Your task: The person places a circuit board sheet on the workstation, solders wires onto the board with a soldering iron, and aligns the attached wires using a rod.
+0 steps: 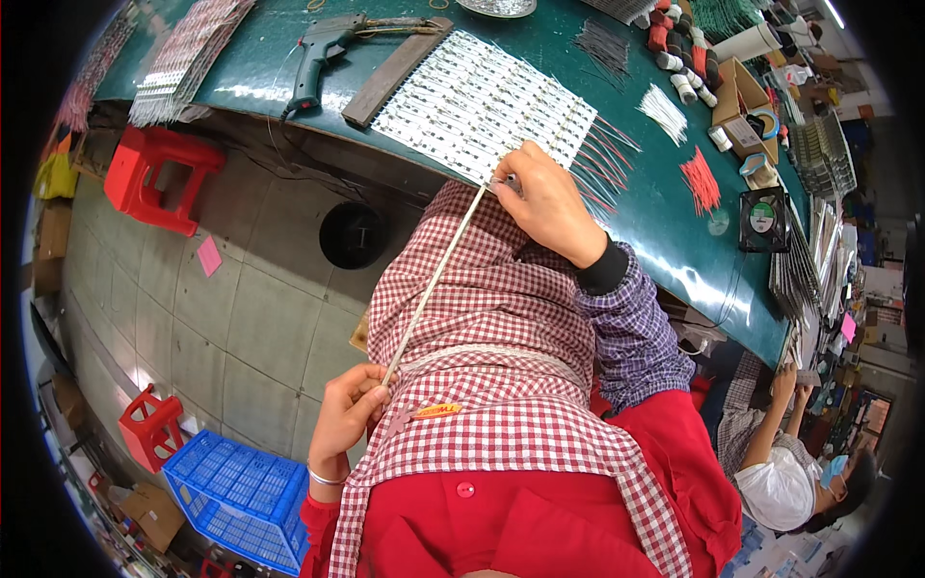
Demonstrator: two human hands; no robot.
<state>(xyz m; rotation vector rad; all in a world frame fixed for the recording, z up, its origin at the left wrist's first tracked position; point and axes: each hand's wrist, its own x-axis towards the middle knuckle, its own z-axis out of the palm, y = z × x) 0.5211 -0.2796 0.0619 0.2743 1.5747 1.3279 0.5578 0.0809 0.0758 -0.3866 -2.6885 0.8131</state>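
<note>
A thin white strip (436, 281) runs in a straight slanting line between my hands, in front of the checked apron. My left hand (347, 412), low by my waist, has its fingers closed on the strip's lower end. At the table's near edge, my right hand (547, 200) pinches at the strip's upper end. A small shiny metal bit shows between its fingers, too covered to name. Just beyond the right hand lies a flat panel of white circuit strips (482, 101) with small dark parts. Red and dark wires (602, 164) stick out from its right side.
On the green table (665, 236) lie a dark bar (395, 77), a glue gun (323, 58), bundles of white wires (663, 114) and red wires (700, 181). Red stools (159, 178), a black bucket (353, 235) and a blue crate (236, 496) stand on the floor. Another person (785, 482) works at right.
</note>
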